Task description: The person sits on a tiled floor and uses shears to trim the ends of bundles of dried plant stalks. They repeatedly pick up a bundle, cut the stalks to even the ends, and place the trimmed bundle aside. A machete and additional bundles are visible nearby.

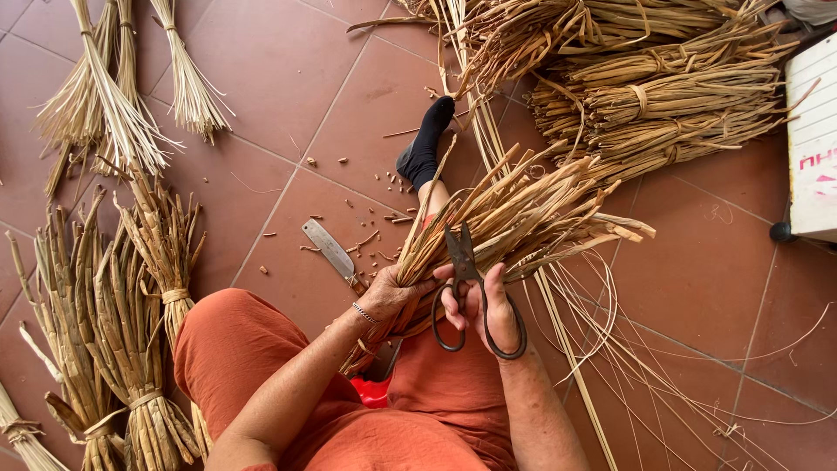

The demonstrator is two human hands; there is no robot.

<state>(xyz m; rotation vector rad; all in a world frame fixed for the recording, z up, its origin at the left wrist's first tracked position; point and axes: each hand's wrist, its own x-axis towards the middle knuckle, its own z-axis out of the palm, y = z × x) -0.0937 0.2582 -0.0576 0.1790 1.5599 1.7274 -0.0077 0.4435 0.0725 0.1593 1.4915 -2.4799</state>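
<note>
Nearest the camera: the person sits on the red-brown tiled floor in orange trousers, with a small red plastic object partly hidden between the legs.

Left hand: fingers wrapped tightly around the base of a fan-shaped bundle of dried tan reed strips, held above the lap and slanting up to the right. A thin metal bracelet sits on this wrist.

Right hand: fingers threaded through the loop handles of large dark iron shears and curled round them. The blades point upward, close together, against the lower part of the bundle.

Beyond the hands: a flat steel knife blade lies on the floor just left of the bundle, among short cut scraps. One foot in a black sock extends past it.

Left side: tied sheaves of brown dried stalks lie beside the knee; farther off, pale straw bunches.

Far right: a stacked heap of tied reed bundles, with loose long strands trailing across the floor below, and a white box at the frame edge
</note>
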